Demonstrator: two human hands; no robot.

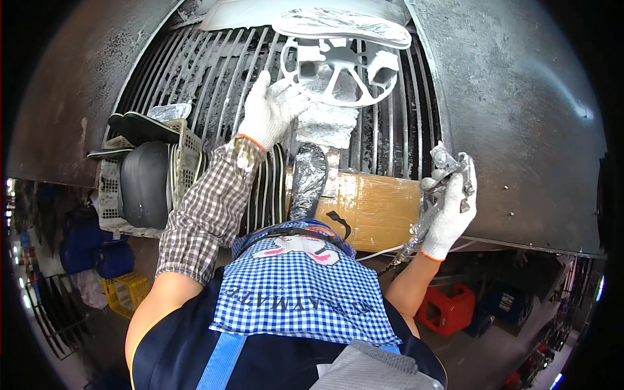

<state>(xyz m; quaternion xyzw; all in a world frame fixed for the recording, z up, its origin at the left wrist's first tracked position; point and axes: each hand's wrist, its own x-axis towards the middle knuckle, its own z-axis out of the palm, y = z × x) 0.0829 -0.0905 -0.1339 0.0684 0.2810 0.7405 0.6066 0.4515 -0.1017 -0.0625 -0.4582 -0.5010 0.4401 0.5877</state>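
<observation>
The left hand [270, 112], in a white knit glove, has its fingers loosely spread at the near-left rim of a white spoked wheel [342, 65]; whether they touch it I cannot tell. The right hand [454, 209], gloved likewise, is closed around a grimy spray gun [444, 161]. Beyond the left fingertips and to their right, a silvery sole-shaped piece [341, 27] lies across the wheel's far side.

Grate slats [214, 71] show left of the left hand and between the wheel and the right hand. A metal side panel [520, 117] bounds the right hand's outer side; a plastic basket [188, 153] of dark soles stands beside the left forearm. Below and between the hands, a blue checked apron [286, 286] bears dark lettering.
</observation>
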